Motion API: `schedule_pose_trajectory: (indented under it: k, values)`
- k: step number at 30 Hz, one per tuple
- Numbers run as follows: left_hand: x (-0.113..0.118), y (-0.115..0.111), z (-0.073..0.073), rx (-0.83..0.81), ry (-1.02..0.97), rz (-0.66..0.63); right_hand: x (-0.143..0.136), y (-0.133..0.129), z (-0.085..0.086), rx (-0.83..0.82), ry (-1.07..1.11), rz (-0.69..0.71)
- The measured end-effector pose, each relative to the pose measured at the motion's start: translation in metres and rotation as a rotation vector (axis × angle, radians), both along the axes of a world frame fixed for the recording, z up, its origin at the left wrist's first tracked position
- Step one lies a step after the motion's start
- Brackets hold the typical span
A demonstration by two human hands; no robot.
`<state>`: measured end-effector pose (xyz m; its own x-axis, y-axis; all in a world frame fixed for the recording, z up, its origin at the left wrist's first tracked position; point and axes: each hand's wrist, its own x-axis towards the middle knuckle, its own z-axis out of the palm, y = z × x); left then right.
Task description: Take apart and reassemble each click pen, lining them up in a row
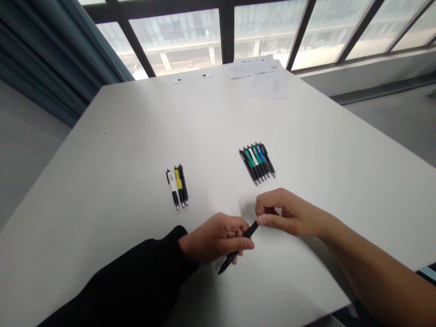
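Observation:
A black pen (252, 230) slants between my hands above the near part of the white table (136, 118). My left hand (221, 237) is closed round its barrel, in a black sleeve. My right hand (289, 212) pinches the pen's upper right end between thumb and fingers. Beyond my right hand lies a row of several pens (258, 163) side by side, black, green, white and blue, with black grips. Left of centre lie a white pen (172, 188), a yellow pen (179, 186) and a black pen (184, 185), close together.
Printed papers (267, 84) lie at the far edge of the table, below the windows. Two small white objects with dark spots (177, 81) are left of them. A blue-grey curtain (57, 50) hangs at the far left.

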<state>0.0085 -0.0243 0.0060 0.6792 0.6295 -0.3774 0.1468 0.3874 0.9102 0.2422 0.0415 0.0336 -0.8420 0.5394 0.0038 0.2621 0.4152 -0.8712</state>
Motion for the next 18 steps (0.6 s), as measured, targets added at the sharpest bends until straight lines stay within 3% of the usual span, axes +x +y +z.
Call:
schedule_pose_trajectory:
  k: [5,11,14,18]
  values:
    - [0.002,0.0,0.004,0.071,0.089,-0.043,-0.005,-0.003,0.0,0.007,-0.062,0.096]
    - [0.007,-0.001,0.007,0.065,0.103,0.042,-0.005,-0.003,-0.003,-0.046,-0.067,0.043]
    - [0.004,0.002,0.002,-0.094,-0.07,0.19,0.001,0.001,-0.002,-0.157,0.019,-0.029]
    - [-0.004,0.01,-0.004,-0.215,-0.389,0.527,0.002,0.006,-0.006,-0.328,0.231,-0.384]
